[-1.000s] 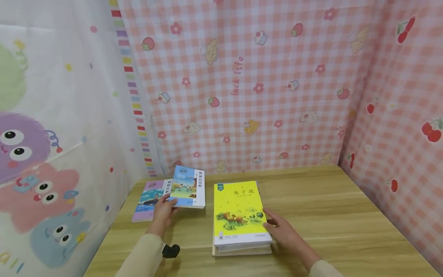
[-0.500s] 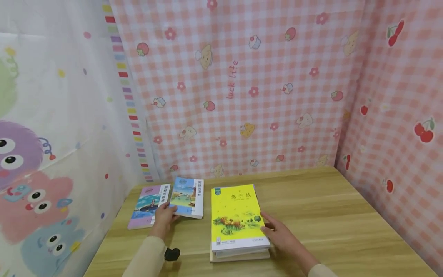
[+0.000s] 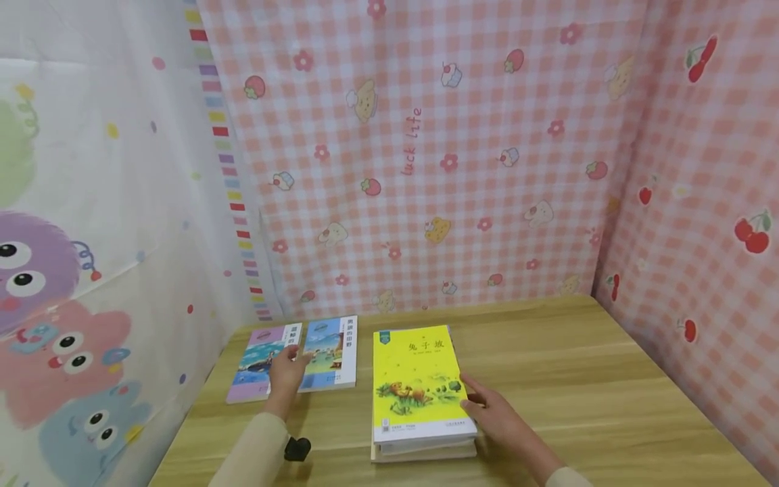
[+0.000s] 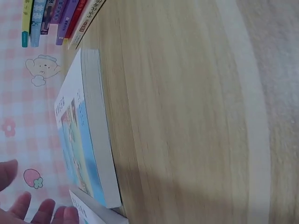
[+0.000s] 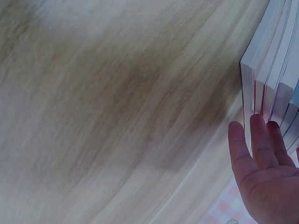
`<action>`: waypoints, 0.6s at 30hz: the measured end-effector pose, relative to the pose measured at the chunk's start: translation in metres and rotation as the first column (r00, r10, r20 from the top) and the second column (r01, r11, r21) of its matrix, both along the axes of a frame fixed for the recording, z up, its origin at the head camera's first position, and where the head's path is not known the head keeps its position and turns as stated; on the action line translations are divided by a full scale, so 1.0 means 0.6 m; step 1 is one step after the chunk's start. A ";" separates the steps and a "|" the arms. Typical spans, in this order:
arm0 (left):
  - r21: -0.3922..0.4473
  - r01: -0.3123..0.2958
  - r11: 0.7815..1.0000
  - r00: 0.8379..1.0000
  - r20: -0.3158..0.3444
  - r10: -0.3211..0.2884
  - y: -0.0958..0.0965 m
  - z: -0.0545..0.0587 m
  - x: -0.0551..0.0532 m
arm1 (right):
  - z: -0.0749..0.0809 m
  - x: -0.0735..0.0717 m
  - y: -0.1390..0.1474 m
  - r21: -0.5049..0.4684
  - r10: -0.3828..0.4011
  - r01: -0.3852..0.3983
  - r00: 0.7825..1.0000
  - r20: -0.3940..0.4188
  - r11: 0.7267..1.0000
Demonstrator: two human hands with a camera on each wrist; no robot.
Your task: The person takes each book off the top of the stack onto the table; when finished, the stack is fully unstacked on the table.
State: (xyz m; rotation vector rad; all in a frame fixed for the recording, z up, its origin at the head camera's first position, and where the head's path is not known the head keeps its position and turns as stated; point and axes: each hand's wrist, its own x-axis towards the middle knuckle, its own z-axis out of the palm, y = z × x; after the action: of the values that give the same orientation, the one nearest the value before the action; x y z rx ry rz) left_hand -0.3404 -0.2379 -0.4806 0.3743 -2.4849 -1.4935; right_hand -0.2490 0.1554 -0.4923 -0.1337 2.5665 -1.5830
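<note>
A blue-and-white book [image 3: 337, 352] lies flat on the table beside a purple-edged book [image 3: 246, 379]. My left hand [image 3: 289, 372] is over the place where the two meet, covering part of both covers. In the left wrist view its fingers [image 4: 43, 212] are spread, with no book between them and the thumb. A yellow-covered book [image 3: 420, 368] tops a stack of several books. My right hand [image 3: 496, 414] rests against the stack's right side. In the right wrist view its fingers [image 5: 262, 140] are extended along the books' page edges [image 5: 275, 95].
The wooden table [image 3: 566, 379] extends to the right of the stack. Behind it hangs a pink checked curtain [image 3: 475, 189], with a white cartoon-print cloth [image 3: 164, 270] at the left. A small black piece [image 3: 298, 449] is at my left cuff.
My left hand has lowered the blue-and-white book onto the table beside the purple-edged one and let go of it. My right hand has stayed at the stack.
</note>
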 end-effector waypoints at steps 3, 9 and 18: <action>0.037 0.012 0.999 1.000 -0.003 -0.012 0.003 0.004 0.003 | 0.000 -0.002 0.001 0.003 -0.001 0.001 1.000 0.003 1.000; 0.064 0.047 0.997 0.998 -0.040 -0.044 0.026 0.016 0.016 | 0.003 -0.001 -0.001 0.002 -0.010 0.010 1.000 0.005 1.000; 0.154 0.169 0.974 0.985 -0.039 -0.165 0.082 0.015 0.051 | 0.002 -0.005 -0.004 0.005 -0.033 0.033 0.999 0.010 0.999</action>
State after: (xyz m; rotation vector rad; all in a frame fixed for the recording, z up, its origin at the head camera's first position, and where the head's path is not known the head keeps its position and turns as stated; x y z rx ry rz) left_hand -0.3098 -0.1885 -0.4718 0.1725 -2.4386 -1.7535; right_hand -0.2520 0.1529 -0.4913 -0.0827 2.5777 -1.5838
